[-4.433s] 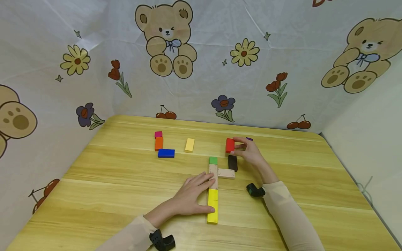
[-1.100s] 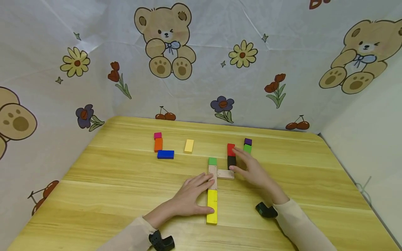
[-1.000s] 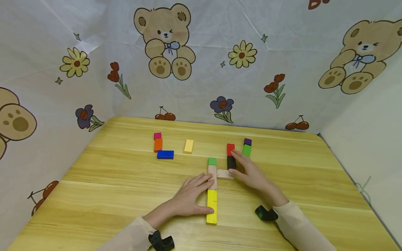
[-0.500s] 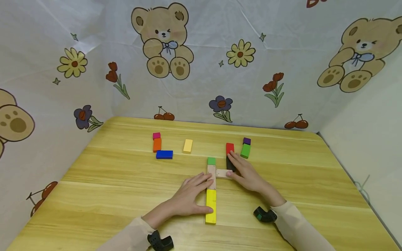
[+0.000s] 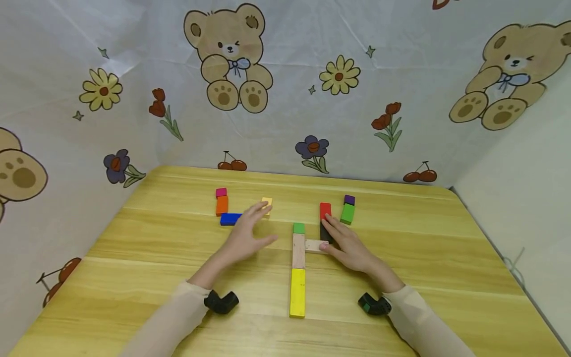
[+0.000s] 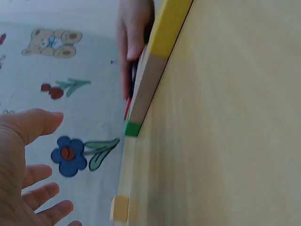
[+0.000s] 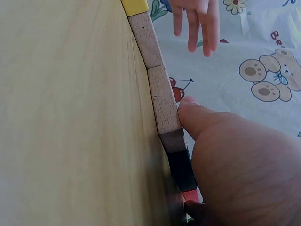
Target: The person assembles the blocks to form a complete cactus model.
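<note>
My left hand (image 5: pixel 243 239) hangs over the table with fingers spread and nothing in them, its fingertips overlapping the pale yellow block (image 5: pixel 266 202) in the head view. Below it the blue block (image 5: pixel 230 219) is partly covered. My right hand (image 5: pixel 350 246) rests with extended fingers on the black block (image 5: pixel 326 233) and the red block (image 5: pixel 325 210), its thumb on the end of a short plain wooden block (image 5: pixel 314 246). That block juts from a column made of a yellow block (image 5: pixel 297 292), a plain wooden block (image 5: pixel 298 250) and a small green block (image 5: pixel 299 228).
At the back left lie an orange block (image 5: pixel 221 206) and a small magenta block (image 5: pixel 221 192). Right of the red block are a green block (image 5: pixel 347 214) and a purple block (image 5: pixel 349 200). A patterned cloth (image 5: pixel 285 74) hangs behind the wooden table (image 5: pixel 415 238).
The right hand set the red block behind the black one and then rested on them. My left hand has come off the column and moved left and back toward the pale yellow block.
</note>
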{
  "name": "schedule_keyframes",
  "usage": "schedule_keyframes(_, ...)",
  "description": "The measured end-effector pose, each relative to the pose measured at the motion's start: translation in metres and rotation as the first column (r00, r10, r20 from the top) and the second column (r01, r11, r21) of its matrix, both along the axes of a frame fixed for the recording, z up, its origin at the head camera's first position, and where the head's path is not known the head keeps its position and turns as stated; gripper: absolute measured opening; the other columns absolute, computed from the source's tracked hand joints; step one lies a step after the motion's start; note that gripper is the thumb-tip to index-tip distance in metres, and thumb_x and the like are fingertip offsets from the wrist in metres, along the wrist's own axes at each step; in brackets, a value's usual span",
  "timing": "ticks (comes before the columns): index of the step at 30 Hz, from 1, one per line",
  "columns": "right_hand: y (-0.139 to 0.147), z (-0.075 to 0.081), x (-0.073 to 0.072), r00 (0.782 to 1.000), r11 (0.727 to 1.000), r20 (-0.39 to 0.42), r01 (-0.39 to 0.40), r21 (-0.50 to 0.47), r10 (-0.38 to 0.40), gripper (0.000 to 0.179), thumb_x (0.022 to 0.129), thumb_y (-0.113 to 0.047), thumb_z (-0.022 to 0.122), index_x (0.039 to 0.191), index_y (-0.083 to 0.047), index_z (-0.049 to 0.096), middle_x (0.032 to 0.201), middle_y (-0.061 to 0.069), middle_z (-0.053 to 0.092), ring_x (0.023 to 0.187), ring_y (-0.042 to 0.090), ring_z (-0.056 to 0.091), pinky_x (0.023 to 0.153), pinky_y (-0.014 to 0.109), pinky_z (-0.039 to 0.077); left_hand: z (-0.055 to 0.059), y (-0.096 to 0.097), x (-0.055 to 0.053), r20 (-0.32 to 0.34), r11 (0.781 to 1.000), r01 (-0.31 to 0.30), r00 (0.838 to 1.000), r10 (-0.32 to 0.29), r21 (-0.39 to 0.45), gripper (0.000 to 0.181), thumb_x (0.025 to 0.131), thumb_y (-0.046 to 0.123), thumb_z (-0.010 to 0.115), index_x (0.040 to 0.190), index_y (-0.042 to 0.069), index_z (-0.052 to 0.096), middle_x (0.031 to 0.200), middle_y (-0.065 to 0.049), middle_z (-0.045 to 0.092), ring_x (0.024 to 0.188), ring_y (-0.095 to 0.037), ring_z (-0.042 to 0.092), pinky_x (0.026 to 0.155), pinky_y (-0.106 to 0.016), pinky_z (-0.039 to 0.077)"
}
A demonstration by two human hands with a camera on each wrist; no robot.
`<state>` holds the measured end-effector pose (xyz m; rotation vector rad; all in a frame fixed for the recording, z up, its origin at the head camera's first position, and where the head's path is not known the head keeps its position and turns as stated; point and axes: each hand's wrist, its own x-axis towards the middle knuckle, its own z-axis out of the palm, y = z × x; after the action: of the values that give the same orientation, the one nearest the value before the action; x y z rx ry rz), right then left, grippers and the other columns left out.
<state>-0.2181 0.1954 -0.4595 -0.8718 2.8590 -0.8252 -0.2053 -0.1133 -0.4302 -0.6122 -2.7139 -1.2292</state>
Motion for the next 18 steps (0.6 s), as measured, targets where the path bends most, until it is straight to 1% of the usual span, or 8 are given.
schedule_keyframes(1,0.000,0.000,0.000,1.000,1.000,0.001,0.001,0.003,-0.001,0.071,0.097,-0.033,0.059,0.154,-0.005,0.028,0.162,0.016,0.021,0.148,0.041,0.019,0.114,0.064,0.019,0.003,-0.005,-0.009,0.008,1.000,-0.019,1.000,0.019,0.004,0.075,0.083,0.024,0.078,0.147,0.007,0.044,0.156,-0.011,0.036,0.143,-0.038,0.032,0.110,-0.064,0.030)
schedule_keyframes(3,0.000,-0.001,0.000,1.000,1.000,0.001,0.003,0.007,-0.003,0.071,0.097,-0.034,0.059,0.154,-0.005,0.028,0.162,0.015,0.021,0.148,0.040,0.019,0.115,0.064,0.019,0.006,-0.014,-0.026,0.034,0.999,-0.033,0.999,0.034,-0.019,0.078,0.081,0.019,0.079,0.148,0.005,0.041,0.155,-0.014,0.036,0.142,-0.040,0.033,0.110,-0.062,0.031)
schedule_keyframes(6,0.001,-0.002,0.000,1.000,1.000,0.000,0.005,0.013,-0.005,0.071,0.097,-0.033,0.059,0.154,-0.005,0.028,0.162,0.015,0.021,0.148,0.040,0.019,0.115,0.063,0.019,0.008,-0.023,-0.049,0.115,0.996,-0.018,0.993,0.028,-0.084,0.084,0.080,0.015,0.080,0.150,0.006,0.037,0.157,-0.015,0.033,0.142,-0.040,0.033,0.112,-0.059,0.031)
schedule_keyframes(9,0.001,-0.003,0.000,1.000,1.000,-0.008,0.004,0.019,-0.004,0.071,0.097,-0.033,0.059,0.154,-0.005,0.028,0.162,0.015,0.021,0.148,0.039,0.020,0.115,0.063,0.020,0.008,-0.027,-0.066,0.197,0.992,0.012,0.980,0.013,-0.127,0.085,0.080,0.012,0.080,0.152,0.007,0.034,0.158,-0.015,0.030,0.140,-0.039,0.035,0.112,-0.057,0.033)
schedule_keyframes(11,0.001,-0.003,0.001,1.000,1.000,-0.006,0.003,0.018,-0.003,0.071,0.097,-0.034,0.059,0.154,-0.006,0.028,0.162,0.015,0.021,0.149,0.039,0.020,0.115,0.063,0.021,0.007,-0.029,-0.075,0.239,0.989,0.026,0.971,0.009,-0.143,0.085,0.080,0.010,0.080,0.152,0.007,0.034,0.158,-0.015,0.030,0.138,-0.038,0.039,0.110,-0.055,0.036)
schedule_keyframes(13,0.000,-0.002,0.001,1.000,1.000,-0.004,0.003,0.020,-0.003,0.071,0.097,-0.035,0.059,0.154,-0.006,0.028,0.162,0.015,0.021,0.149,0.039,0.020,0.114,0.063,0.022,0.006,-0.030,-0.082,0.278,0.989,0.036,0.960,0.005,-0.140,0.083,0.080,0.008,0.079,0.151,0.005,0.036,0.155,-0.016,0.033,0.135,-0.038,0.042,0.108,-0.054,0.039)
schedule_keyframes(15,0.000,0.000,0.001,1.000,1.000,0.000,0.004,0.020,-0.004,0.072,0.097,-0.035,0.059,0.154,-0.006,0.028,0.162,0.015,0.021,0.149,0.039,0.020,0.114,0.063,0.022,0.005,-0.031,-0.088,0.304,0.989,0.039,0.953,0.006,-0.140,0.081,0.079,0.007,0.080,0.149,0.003,0.038,0.151,-0.018,0.038,0.132,-0.038,0.045,0.106,-0.052,0.041)
schedule_keyframes(18,0.000,0.001,0.001,1.000,1.000,-0.003,0.004,0.023,-0.004,0.071,0.097,-0.035,0.059,0.154,-0.006,0.028,0.162,0.015,0.022,0.149,0.039,0.020,0.114,0.063,0.021,0.002,-0.032,-0.096,0.342,0.992,0.036,0.940,0.007,-0.118,0.079,0.079,0.006,0.080,0.147,0.003,0.041,0.146,-0.018,0.043,0.129,-0.036,0.046,0.106,-0.049,0.042)
